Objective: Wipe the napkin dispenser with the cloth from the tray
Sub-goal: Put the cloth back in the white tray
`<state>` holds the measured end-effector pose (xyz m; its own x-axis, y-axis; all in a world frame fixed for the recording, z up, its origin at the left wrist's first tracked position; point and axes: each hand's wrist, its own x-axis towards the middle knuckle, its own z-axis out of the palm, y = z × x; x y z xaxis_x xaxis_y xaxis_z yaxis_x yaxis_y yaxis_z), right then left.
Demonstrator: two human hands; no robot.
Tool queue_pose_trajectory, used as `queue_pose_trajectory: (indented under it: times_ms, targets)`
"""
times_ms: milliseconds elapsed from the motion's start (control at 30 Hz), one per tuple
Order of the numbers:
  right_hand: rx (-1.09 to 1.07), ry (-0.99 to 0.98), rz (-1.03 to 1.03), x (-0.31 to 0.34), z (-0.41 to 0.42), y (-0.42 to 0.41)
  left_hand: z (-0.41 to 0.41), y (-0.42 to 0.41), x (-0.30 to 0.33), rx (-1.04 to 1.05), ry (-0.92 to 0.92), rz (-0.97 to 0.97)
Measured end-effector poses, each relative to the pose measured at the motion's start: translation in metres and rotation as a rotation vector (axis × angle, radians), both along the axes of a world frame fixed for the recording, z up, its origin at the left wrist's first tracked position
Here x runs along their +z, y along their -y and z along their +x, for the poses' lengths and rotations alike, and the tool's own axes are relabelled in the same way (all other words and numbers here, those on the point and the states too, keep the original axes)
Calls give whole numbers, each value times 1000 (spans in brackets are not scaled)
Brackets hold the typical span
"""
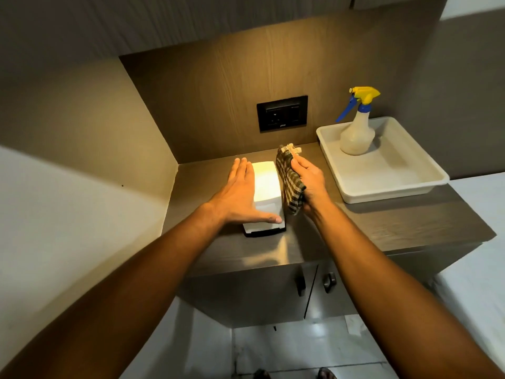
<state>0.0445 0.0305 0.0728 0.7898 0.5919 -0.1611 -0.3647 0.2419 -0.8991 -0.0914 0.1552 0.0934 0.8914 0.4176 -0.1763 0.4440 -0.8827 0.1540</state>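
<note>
The white napkin dispenser [266, 187] stands on the wooden counter [396, 228] under a bright light, with a dark base. My left hand [240, 195] lies flat against its left side, fingers straight, thumb across the front face. My right hand [310, 181] grips a checked green-and-cream cloth [289, 179] and presses it against the dispenser's right side. The white tray [382, 170] sits at the right of the counter, apart from both hands.
A spray bottle [356, 129] with a yellow and blue trigger stands in the tray's back corner. A black socket plate [282, 113] is on the back panel. Walls close in on the left. Cabinet doors with handles [314, 285] are below the counter.
</note>
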Motion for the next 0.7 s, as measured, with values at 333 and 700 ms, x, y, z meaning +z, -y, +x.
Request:
queue_pose_trajectory:
  times_ms: [333, 700]
  targets:
    - [-191, 410, -433, 23, 116, 80, 51, 83, 24, -222, 400, 116]
    - [28, 674, -791, -25, 176, 57, 108, 145, -97, 46, 84, -74]
